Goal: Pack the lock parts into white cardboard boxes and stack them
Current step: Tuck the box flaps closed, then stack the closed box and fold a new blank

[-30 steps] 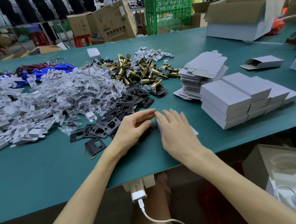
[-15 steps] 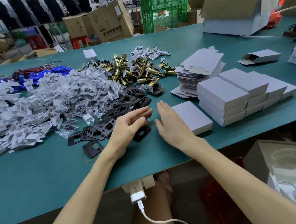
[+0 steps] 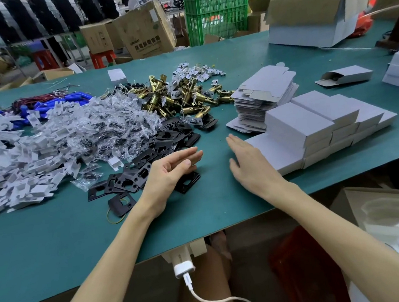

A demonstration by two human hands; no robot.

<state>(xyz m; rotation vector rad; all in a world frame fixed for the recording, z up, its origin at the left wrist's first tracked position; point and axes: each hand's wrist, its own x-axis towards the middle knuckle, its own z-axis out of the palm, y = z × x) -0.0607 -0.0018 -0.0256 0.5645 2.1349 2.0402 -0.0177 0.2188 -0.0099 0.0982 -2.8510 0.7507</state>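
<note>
Several closed white boxes point(image 3: 312, 120) are stacked at the right of the table point(image 3: 55, 237), the nearest lying just beside the straight, released fingers of the right hand point(image 3: 249, 168), the left hand point(image 3: 168, 170) is held loose and empty, and heaps of black plates point(image 3: 159, 149), brass latches point(image 3: 176, 97) and flat blanks point(image 3: 263, 91) are judged unpacked.

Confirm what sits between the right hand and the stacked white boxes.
One closed white box, flat on the table, between right hand and stacked white boxes. Head view.
</note>
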